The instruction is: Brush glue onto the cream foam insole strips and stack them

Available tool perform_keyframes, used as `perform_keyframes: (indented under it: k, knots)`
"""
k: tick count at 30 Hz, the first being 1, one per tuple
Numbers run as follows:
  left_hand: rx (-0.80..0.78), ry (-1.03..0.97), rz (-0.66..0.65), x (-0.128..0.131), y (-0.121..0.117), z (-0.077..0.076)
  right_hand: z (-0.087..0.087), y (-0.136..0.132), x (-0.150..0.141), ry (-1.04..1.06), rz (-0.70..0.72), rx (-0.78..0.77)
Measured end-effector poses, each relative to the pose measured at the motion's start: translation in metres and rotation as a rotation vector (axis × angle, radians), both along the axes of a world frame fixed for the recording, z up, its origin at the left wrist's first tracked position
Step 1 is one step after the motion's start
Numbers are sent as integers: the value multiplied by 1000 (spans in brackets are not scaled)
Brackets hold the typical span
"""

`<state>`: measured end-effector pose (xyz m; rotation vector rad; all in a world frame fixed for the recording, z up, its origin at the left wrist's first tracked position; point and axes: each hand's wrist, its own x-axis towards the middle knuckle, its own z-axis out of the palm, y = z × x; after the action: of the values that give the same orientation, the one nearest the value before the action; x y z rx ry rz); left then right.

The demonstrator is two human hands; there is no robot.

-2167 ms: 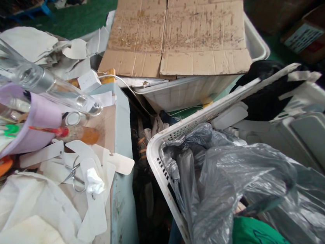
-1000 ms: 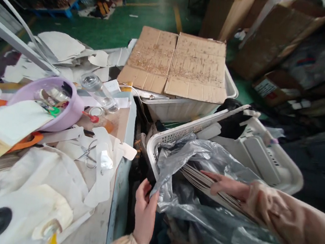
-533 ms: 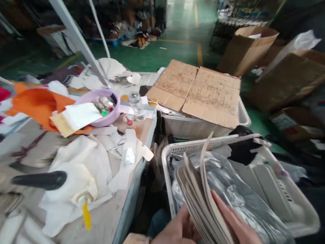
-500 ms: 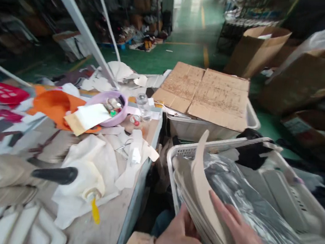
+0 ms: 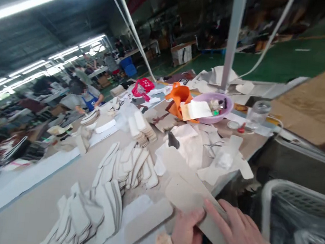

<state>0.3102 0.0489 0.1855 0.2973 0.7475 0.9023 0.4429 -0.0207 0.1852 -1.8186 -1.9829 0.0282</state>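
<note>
Several long beige strips with rounded ends [image 5: 185,195] lie fanned out between my hands, over the table's right edge. My left hand [image 5: 186,234] grips them from the left side, thumb on top. From the right, my right hand [image 5: 240,238] is closed over their near end, its fingers along the upper strip. A flat beige piece with rounded corners [image 5: 148,220] rests on white sheets left of my left hand. Beyond it are a spread pile of pale rounded pieces [image 5: 131,165] and another such pile [image 5: 81,218]. A dark handle [image 5: 173,140] shows behind the strips' far end.
A lilac basin [image 5: 229,108] of small items, a glass jar [image 5: 257,115], scissors [image 5: 215,145] and an orange piece [image 5: 178,96] are farther back. A white plastic basket [image 5: 267,206] stands at right, below cardboard [image 5: 314,104]. A post [image 5: 233,40] rises behind. A co-worker [image 5: 90,96] is at far left.
The view has swung left. My hands and the strips have moved from over the white basket to the table's edge, and the strips are now fanned flatter.
</note>
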Motion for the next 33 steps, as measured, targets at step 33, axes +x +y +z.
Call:
perform_keyframes:
  k: [33]
  knots:
    - [-248, -135, 707, -233, 59, -68, 51, 194, -268, -115, 623, -12]
